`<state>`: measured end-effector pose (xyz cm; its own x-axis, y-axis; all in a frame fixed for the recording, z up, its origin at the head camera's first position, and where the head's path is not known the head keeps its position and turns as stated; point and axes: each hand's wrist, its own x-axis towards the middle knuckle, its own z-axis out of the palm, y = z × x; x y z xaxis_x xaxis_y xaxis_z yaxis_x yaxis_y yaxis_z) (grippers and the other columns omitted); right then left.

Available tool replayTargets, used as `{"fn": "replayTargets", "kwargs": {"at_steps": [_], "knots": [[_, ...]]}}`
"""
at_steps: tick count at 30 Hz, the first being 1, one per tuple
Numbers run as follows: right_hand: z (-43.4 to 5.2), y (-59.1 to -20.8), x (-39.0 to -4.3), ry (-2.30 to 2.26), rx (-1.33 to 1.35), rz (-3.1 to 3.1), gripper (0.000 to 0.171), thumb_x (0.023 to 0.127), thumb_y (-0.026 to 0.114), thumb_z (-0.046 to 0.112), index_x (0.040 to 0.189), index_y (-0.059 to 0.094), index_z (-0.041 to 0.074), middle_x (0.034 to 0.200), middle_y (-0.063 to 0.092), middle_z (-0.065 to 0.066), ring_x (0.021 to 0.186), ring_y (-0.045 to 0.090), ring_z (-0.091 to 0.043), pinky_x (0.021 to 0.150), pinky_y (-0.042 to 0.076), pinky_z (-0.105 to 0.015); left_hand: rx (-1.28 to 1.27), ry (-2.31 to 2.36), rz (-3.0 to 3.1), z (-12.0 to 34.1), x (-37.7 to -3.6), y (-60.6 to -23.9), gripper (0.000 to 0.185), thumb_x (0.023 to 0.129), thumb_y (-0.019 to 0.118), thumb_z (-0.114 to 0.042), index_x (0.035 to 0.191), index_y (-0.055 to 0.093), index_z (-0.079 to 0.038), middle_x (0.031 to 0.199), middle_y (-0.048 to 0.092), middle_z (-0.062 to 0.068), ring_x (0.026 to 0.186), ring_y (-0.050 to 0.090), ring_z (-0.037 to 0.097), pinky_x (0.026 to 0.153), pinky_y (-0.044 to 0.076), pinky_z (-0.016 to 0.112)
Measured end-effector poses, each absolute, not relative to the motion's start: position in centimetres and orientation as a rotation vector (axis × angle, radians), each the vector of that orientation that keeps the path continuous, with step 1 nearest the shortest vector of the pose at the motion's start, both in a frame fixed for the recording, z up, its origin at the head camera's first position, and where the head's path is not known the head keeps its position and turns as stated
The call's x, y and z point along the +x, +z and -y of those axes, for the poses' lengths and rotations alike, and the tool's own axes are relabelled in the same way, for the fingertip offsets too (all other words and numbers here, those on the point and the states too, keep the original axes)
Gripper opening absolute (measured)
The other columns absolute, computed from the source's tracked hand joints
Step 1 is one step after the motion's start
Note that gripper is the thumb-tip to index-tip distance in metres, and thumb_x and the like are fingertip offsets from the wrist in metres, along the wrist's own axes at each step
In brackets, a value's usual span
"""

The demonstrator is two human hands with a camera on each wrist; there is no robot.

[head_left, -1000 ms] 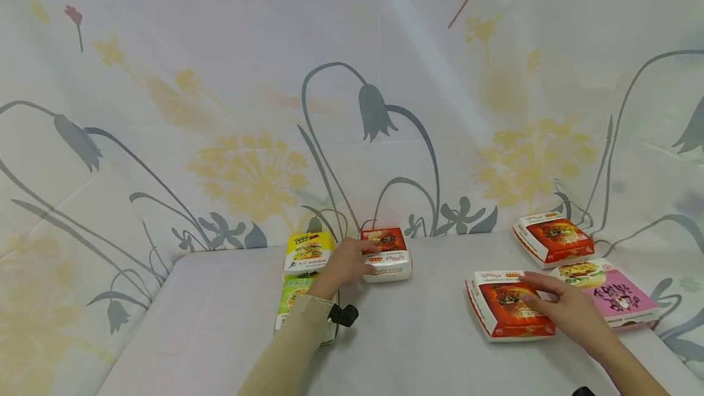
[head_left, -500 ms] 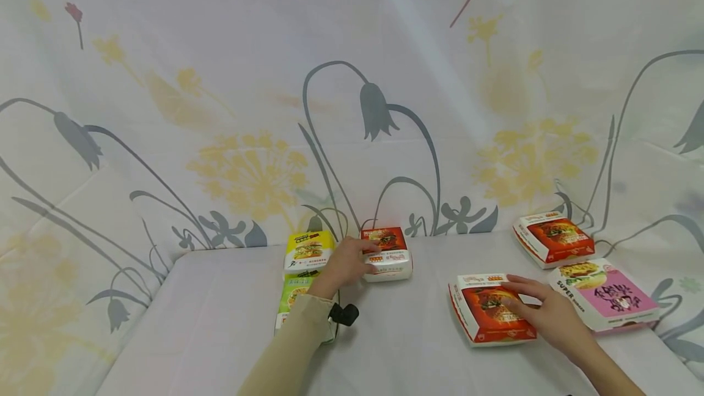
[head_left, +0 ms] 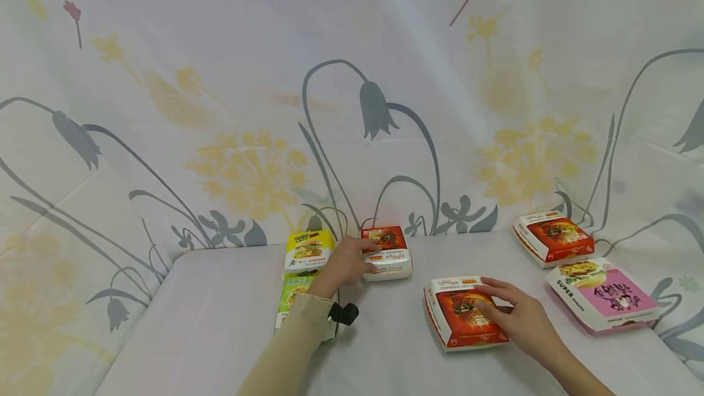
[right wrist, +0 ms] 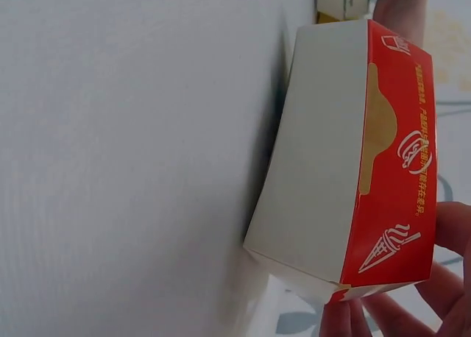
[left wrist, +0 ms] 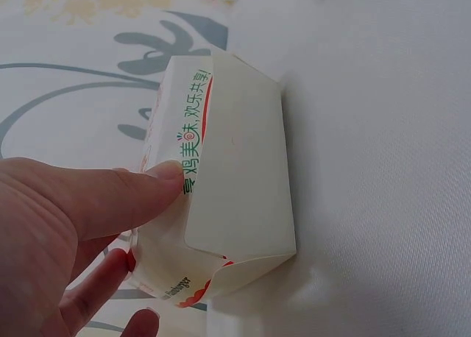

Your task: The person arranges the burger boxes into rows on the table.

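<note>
My left hand (head_left: 345, 266) holds a red and white burger box (head_left: 387, 264) at its left end, by the back cloth. In the left wrist view the thumb (left wrist: 140, 197) presses that box's printed white side (left wrist: 239, 168); other fingers are partly hidden. Farther right and nearer, my right hand (head_left: 519, 316) grips another red burger box (head_left: 467, 316) at its right edge. The right wrist view shows this box's white and red side (right wrist: 324, 153), with fingers round its far corner. Whether it touches the table is hard to tell.
A yellow burger box (head_left: 309, 250) and a green box (head_left: 291, 292), partly behind the left forearm, stand at left. On the right lie a red burger box (head_left: 554, 238) and a pink one (head_left: 607, 295). Flower-printed cloth (head_left: 352, 157) rises behind the white table (head_left: 209, 322).
My right hand has moved left with its red burger box, away from the pink box and toward the middle. My left hand and its box have stayed put.
</note>
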<state>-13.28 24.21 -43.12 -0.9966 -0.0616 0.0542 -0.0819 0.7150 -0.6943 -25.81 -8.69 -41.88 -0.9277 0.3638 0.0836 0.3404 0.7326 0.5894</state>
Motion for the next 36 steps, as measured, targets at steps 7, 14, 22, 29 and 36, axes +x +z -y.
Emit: {"fn": "replayTargets", "kwargs": {"at_steps": [7,14,22,29,36], "knots": [[-21.8,-43.0,-13.5,1.209,0.136,2.87,0.047,0.091,0.073,0.037,0.128,0.068,0.008,0.142,0.053,-0.018,0.128,0.049,-0.043,0.089,0.055,-0.043,0.591,0.967,-2.892,8.6,-25.8,-42.0,0.036,0.08,0.085,-0.018,0.115,0.076,-0.019,0.116,0.065,0.002,0.1,0.05,0.02,0.087,0.043,0.037],[-19.8,-43.4,-14.0,1.238,0.155,2.848,0.042,0.09,0.075,0.031,0.125,0.07,0.009,0.14,0.055,-0.014,0.127,0.051,-0.039,0.087,0.056,-0.04,0.596,0.963,-2.899,8.5,-25.9,-42.1,0.036,0.08,0.084,-0.017,0.115,0.076,-0.019,0.119,0.066,0.003,0.106,0.053,0.022,0.093,0.044,0.039],[-17.3,-44.0,-14.5,1.284,0.164,2.803,0.037,0.088,0.077,0.029,0.121,0.073,0.012,0.137,0.059,-0.01,0.126,0.053,-0.036,0.087,0.056,-0.038,0.614,0.958,-2.901,8.4,-25.7,-42.1,0.036,0.08,0.084,-0.016,0.115,0.076,-0.017,0.12,0.066,0.003,0.106,0.053,0.022,0.093,0.044,0.039],[-15.1,-44.1,-14.6,1.336,0.203,2.753,0.034,0.086,0.079,0.026,0.117,0.075,0.012,0.135,0.061,-0.008,0.124,0.055,-0.033,0.084,0.057,-0.034,0.655,0.919,-2.916,8.4,-25.7,-42.0,0.038,0.08,0.084,-0.017,0.118,0.075,-0.018,0.125,0.065,-0.001,0.104,0.051,0.02,0.09,0.044,0.036],[-13.7,-44.1,-14.9,1.324,0.22,2.733,0.033,0.086,0.079,0.023,0.116,0.075,0.011,0.133,0.061,-0.009,0.123,0.056,-0.033,0.082,0.057,-0.033,0.656,0.858,-2.925,8.3,-25.8,-41.4,0.037,0.084,0.08,-0.018,0.121,0.073,-0.018,0.124,0.064,0.001,0.107,0.051,0.021,0.091,0.044,0.039]]}}
